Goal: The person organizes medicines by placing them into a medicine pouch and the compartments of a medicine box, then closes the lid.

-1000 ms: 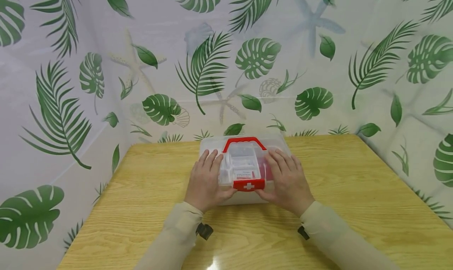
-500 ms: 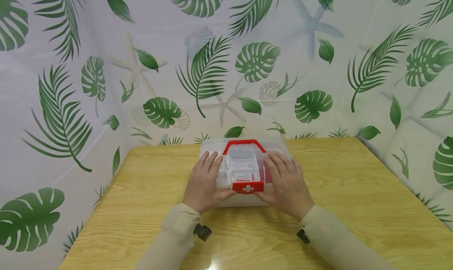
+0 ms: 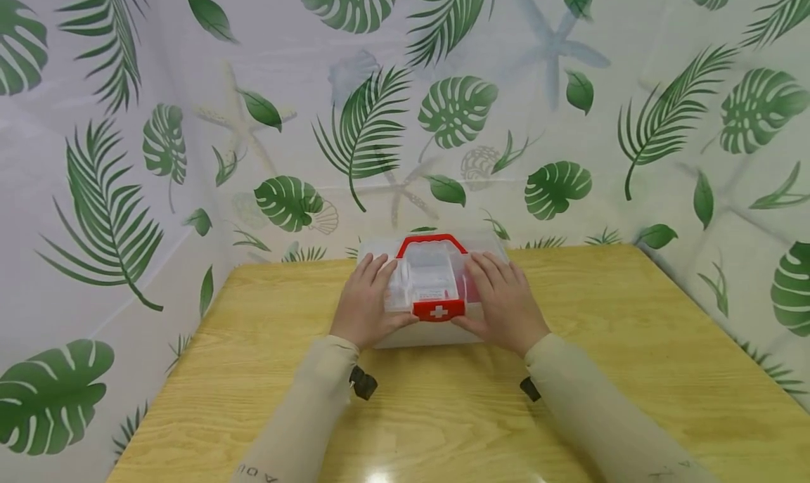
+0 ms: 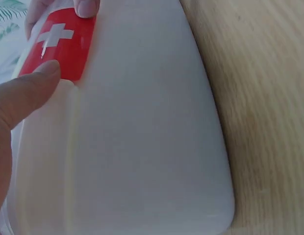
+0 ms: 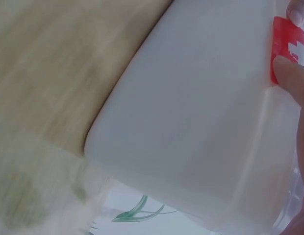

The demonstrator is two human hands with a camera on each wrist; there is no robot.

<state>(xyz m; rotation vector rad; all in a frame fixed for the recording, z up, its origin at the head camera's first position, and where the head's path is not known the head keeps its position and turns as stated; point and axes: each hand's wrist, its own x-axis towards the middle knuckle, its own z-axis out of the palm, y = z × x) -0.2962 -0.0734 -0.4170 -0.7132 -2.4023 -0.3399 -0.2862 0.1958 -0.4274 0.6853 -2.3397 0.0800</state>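
Observation:
A translucent white first-aid box (image 3: pixel 414 337) stands on the table, with a red handle (image 3: pixel 432 238) on its lid and a red latch (image 3: pixel 438 311) bearing a white cross at the front. My left hand (image 3: pixel 363 304) grips the lid's left part, fingers lying over the top and its thumb (image 4: pixel 37 88) at the latch's edge. Mirroring it on the right, my right hand (image 3: pixel 506 304) has its fingers on the lid and its thumb (image 5: pixel 293 78) on the other end of the latch. Pale trays and a small printed pack show through the clear lid.
The wood-grain table (image 3: pixel 430 413) extends on both sides of the box. Behind it hangs a white curtain (image 3: pixel 392 138) printed with green leaves, close to the box's rear side. Dark wrist devices (image 3: pixel 363 383) sit below the sleeves.
The box has shifted away from the person toward the curtain over the last half second, both hands moving with it. Thumbs stay at the latch, which looks fastened throughout.

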